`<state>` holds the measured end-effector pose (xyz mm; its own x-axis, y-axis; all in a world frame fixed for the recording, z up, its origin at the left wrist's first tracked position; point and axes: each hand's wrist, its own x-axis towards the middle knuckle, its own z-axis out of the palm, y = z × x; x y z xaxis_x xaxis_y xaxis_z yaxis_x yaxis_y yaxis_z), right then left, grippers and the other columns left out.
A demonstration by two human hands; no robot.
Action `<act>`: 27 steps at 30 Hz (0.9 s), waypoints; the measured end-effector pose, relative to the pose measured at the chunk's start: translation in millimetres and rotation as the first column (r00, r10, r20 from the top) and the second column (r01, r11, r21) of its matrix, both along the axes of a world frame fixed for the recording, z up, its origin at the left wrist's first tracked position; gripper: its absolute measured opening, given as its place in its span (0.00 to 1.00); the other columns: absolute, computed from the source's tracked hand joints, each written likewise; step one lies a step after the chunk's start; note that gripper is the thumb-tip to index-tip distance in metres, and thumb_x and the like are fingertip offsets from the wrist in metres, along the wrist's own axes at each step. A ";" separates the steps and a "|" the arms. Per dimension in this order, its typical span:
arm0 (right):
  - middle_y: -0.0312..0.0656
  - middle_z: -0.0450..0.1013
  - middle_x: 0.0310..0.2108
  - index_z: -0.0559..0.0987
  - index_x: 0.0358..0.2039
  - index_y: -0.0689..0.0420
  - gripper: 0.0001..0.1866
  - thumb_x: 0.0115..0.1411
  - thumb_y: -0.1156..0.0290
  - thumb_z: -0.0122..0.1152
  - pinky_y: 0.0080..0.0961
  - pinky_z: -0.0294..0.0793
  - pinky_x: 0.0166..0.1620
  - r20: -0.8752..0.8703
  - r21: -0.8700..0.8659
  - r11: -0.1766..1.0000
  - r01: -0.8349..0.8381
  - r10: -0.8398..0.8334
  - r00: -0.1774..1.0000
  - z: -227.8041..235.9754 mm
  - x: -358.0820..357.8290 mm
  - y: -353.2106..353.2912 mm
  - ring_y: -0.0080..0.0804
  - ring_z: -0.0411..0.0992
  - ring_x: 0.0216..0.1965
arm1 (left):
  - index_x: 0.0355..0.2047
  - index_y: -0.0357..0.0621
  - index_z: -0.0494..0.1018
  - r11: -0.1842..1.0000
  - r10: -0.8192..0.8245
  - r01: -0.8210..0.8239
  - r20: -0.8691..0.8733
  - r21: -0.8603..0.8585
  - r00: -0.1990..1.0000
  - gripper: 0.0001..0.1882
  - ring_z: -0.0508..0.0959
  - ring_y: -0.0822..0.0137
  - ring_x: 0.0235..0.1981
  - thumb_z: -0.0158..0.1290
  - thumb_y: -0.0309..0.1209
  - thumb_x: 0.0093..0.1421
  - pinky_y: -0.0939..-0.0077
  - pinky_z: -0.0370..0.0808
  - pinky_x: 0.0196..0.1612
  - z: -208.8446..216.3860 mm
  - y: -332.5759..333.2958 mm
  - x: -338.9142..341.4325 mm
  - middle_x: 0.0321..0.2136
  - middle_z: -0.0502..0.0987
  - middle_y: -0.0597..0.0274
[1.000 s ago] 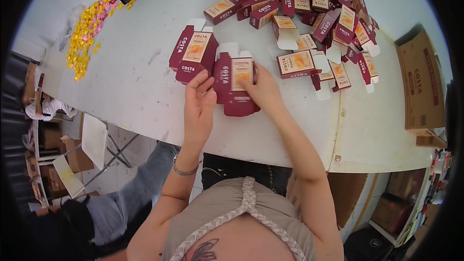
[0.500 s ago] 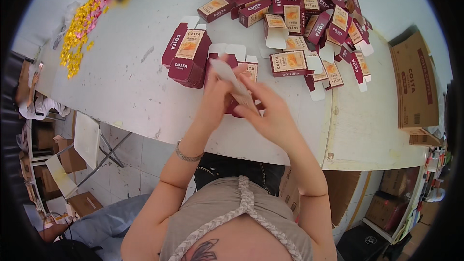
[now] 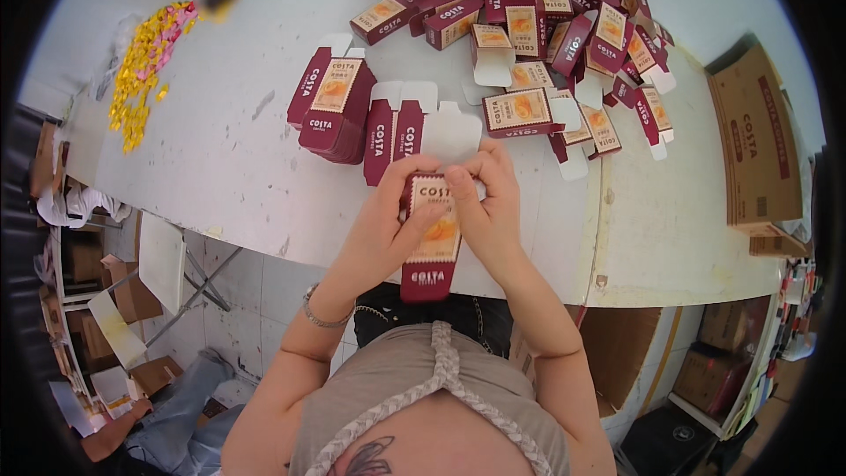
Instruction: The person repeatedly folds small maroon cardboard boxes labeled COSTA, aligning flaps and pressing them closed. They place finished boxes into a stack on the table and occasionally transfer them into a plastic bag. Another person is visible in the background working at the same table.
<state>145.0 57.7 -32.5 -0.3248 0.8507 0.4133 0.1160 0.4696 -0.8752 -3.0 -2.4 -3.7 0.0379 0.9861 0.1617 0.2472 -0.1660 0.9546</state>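
Observation:
A small maroon carton with a cream printed panel [image 3: 431, 251] is held between my two hands, just above the near edge of the table. My left hand [image 3: 381, 222] grips its left side, thumb across the printed face. On the upper right side, my right hand [image 3: 487, 211] closes around it with the thumb on top. Whether the carton is flat or opened out is hard to tell. Just beyond my fingers lie unfolded maroon carton blanks [image 3: 380, 137] with white flaps, partly hidden by my hands. A neat stack of flat cartons [image 3: 335, 110] stands to their left.
Many folded cartons [image 3: 522, 112] are heaped at the back right, some with flaps open. Yellow and pink wrapped pieces [image 3: 141, 79] lie at the far left. A large brown cardboard box [image 3: 753, 141] stands at the right edge. A folding chair [image 3: 163, 269] is below left.
Both hands have come down toward me. The pale, edge-on piece they held is now a carton with its printed face toward me. More of the blanks behind them shows.

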 end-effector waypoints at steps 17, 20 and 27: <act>0.40 0.73 0.44 0.81 0.38 0.60 0.10 0.54 0.76 0.64 0.19 0.73 0.41 -0.269 -0.378 0.863 -0.336 0.245 0.932 33.9 13.0 7.3 0.23 0.71 0.41 | 0.50 0.41 0.57 0.995 0.058 -0.054 -0.044 0.085 0.997 0.25 0.77 0.64 0.39 0.56 0.29 0.57 0.73 0.76 0.38 0.2 -10.7 -6.4 0.44 0.70 0.56; 0.42 0.72 0.47 0.80 0.40 0.60 0.12 0.53 0.77 0.63 0.20 0.73 0.42 -0.104 -0.342 0.865 -0.368 0.355 0.929 36.8 16.3 3.5 0.25 0.71 0.44 | 0.50 0.41 0.58 0.996 0.072 -0.073 0.023 0.045 0.997 0.22 0.77 0.66 0.37 0.54 0.27 0.58 0.73 0.76 0.38 -13.1 -15.1 -15.4 0.43 0.70 0.56; 0.48 0.73 0.44 0.67 0.52 0.67 0.25 0.57 0.68 0.58 0.26 0.73 0.42 -0.142 -0.298 0.942 0.157 -0.207 0.968 14.7 24.9 116.2 0.31 0.74 0.39 | 0.61 0.40 0.50 0.862 0.372 -0.439 0.274 0.254 0.887 0.25 0.62 0.54 0.59 0.40 0.36 0.67 0.63 0.70 0.52 -21.2 2.2 -40.0 0.62 0.53 0.52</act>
